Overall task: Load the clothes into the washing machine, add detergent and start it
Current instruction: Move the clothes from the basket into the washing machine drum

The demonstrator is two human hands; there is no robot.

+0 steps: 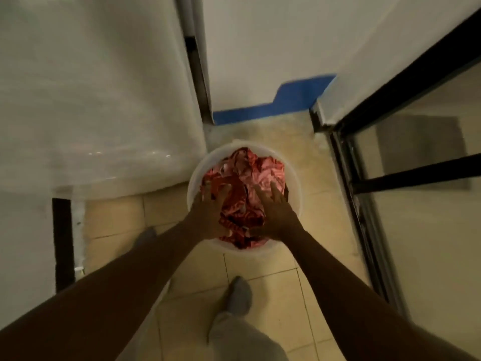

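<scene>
A round white bucket (295, 188) stands on the tiled floor, filled with red and pink patterned clothes (250, 173). My left hand (208, 212) rests on the left side of the pile with fingers spread into the cloth. On the right side lies my right hand (273, 212), fingers apart and flat on the clothes. Whether either hand grips fabric is unclear. A large white appliance (91, 100) with a glossy top, wrapped in clear film, fills the left; it looks like the washing machine, lid shut.
A dark-framed glass door (390, 178) stands at the right. The white wall (260, 48) with a blue painted base (273, 105) lies ahead. My grey-socked foot (238, 295) and light trouser leg are on the beige floor tiles below the bucket.
</scene>
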